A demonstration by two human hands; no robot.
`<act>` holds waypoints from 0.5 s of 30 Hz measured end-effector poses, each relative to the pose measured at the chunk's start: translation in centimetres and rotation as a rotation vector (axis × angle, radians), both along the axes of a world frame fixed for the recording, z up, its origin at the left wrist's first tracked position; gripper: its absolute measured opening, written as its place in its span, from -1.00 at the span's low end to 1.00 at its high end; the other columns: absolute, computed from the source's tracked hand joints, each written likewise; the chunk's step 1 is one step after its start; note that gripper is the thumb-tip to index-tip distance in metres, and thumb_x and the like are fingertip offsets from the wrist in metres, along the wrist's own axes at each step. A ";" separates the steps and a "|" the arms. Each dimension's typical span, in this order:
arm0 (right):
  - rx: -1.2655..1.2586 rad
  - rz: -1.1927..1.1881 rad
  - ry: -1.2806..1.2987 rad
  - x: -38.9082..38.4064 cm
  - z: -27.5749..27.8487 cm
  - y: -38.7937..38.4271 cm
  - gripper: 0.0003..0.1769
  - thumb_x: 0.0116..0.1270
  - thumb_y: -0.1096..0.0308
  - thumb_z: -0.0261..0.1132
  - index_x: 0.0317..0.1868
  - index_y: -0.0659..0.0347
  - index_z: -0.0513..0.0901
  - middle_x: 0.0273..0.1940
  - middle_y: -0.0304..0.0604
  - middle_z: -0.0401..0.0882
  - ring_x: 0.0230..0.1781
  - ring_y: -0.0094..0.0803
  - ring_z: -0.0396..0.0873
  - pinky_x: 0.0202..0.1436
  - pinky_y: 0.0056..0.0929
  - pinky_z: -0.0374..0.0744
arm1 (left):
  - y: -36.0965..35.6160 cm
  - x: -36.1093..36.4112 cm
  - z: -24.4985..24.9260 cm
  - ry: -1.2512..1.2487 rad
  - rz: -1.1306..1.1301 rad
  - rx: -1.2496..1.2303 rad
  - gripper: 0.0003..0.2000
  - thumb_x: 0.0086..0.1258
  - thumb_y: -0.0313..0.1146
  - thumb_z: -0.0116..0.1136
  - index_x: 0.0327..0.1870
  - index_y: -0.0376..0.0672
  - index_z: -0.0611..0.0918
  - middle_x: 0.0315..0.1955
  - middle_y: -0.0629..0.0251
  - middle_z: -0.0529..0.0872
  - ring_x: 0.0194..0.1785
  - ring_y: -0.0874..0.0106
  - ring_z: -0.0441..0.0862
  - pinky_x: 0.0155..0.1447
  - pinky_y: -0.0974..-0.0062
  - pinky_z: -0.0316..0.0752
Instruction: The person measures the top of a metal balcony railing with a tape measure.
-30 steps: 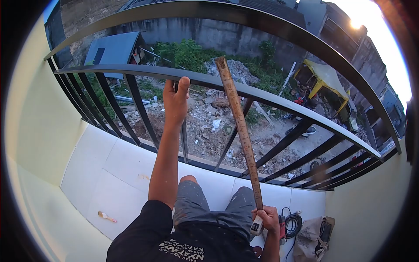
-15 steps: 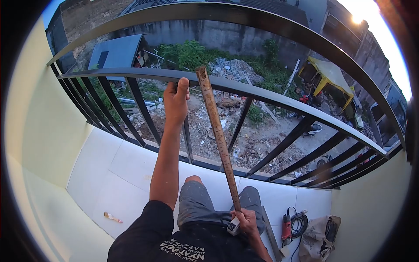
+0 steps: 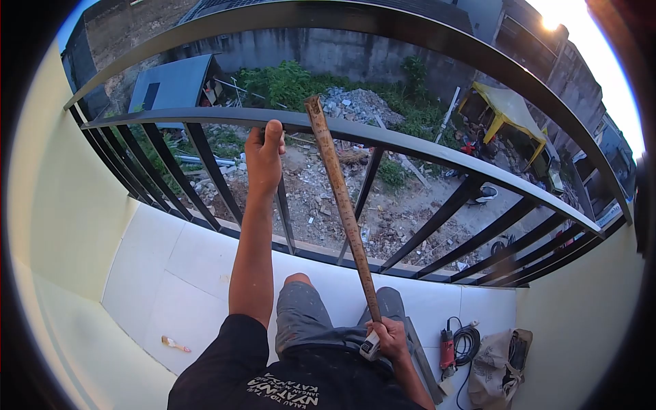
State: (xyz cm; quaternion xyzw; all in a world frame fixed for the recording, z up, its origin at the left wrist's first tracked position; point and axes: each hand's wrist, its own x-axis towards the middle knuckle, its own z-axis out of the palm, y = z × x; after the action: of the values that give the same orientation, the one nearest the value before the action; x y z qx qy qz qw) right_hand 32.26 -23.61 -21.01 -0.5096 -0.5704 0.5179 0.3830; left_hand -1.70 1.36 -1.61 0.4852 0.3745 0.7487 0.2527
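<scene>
Brown mottled measuring tape [image 3: 343,206] | right hand [image 3: 391,338] clasps it | left hand [image 3: 264,162] grips railing [image 3: 437,158]

The tape measure blade [image 3: 343,205] has shifted left, its upper end now nearer the left hand [image 3: 265,164] than a second ago. The right hand [image 3: 391,337] has moved inward, leaving the red corded power tool [image 3: 447,350] and long bar [image 3: 421,362] more exposed.

The railing [image 3: 437,158] stands ahead, the tape [image 3: 340,188] on its near side; beyond lie rubble [image 3: 316,197] and, to the right, a tent [image 3: 514,108]. On the floor [image 3: 195,283], the brush [image 3: 175,344] lies left, grinder [image 3: 447,350] and cable [image 3: 467,345] right, the bag [image 3: 490,363] right of the cable.
</scene>
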 end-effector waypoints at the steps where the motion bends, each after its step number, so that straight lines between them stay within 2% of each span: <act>1: 0.012 0.012 -0.015 -0.1 0.2 0.1 -0.73 0.35 0.39 0.14 -0.39 0.37 0.71 -0.59 -0.19 0.63 -0.62 -0.55 0.56 -0.50 -0.52 0.50 | 0.0 0.1 0.1 0.000 -0.010 0.002 -0.55 0.45 0.16 0.08 -0.38 -0.09 0.47 -0.55 0.46 0.44 -0.46 0.61 0.35 -0.31 0.60 0.28; 4: 0.043 0.060 -0.011 -0.4 0.6 0.1 -0.75 0.39 0.41 0.12 -0.30 0.37 0.70 -0.55 -0.26 0.62 -0.58 -0.62 0.54 -0.50 -0.58 0.47 | 0.0 0.2 0.1 0.003 -0.009 0.017 -0.58 0.47 0.13 0.06 -0.34 -0.10 0.47 -0.55 0.46 0.44 -0.46 0.62 0.36 -0.31 0.60 0.29; 8: 0.034 0.077 -0.004 -0.9 0.5 0.1 -0.74 0.39 0.40 0.12 -0.30 0.36 0.70 -0.55 -0.27 0.63 -0.59 -0.62 0.54 -0.50 -0.57 0.48 | 0.0 0.1 0.1 0.012 0.014 0.009 -0.57 0.46 0.14 0.07 -0.34 -0.09 0.47 -0.56 0.46 0.44 -0.47 0.62 0.36 -0.31 0.60 0.29; 10: 0.039 0.071 -0.002 -1.0 0.5 0.1 -0.74 0.40 0.40 0.11 -0.31 0.36 0.69 -0.55 -0.27 0.63 -0.59 -0.62 0.54 -0.50 -0.57 0.48 | 0.1 0.3 0.0 0.010 0.049 0.006 -0.49 0.37 0.25 0.13 -0.35 -0.11 0.51 -0.57 0.51 0.41 -0.49 0.67 0.33 -0.39 0.63 0.19; 15: 0.068 0.073 -0.029 -1.2 0.4 0.1 -0.73 0.40 0.40 0.11 -0.32 0.36 0.70 -0.56 -0.26 0.62 -0.59 -0.62 0.55 -0.51 -0.56 0.49 | -0.1 0.7 0.2 -0.005 0.063 0.011 -0.49 0.37 0.25 0.12 -0.33 -0.11 0.52 -0.58 0.52 0.41 -0.50 0.68 0.33 -0.40 0.64 0.19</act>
State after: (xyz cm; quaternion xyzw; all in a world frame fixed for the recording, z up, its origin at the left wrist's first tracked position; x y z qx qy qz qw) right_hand 31.07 -23.48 -20.64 -0.4825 -0.6116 0.5043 0.3726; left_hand -1.03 1.31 -1.44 0.4728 0.3847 0.7594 0.2274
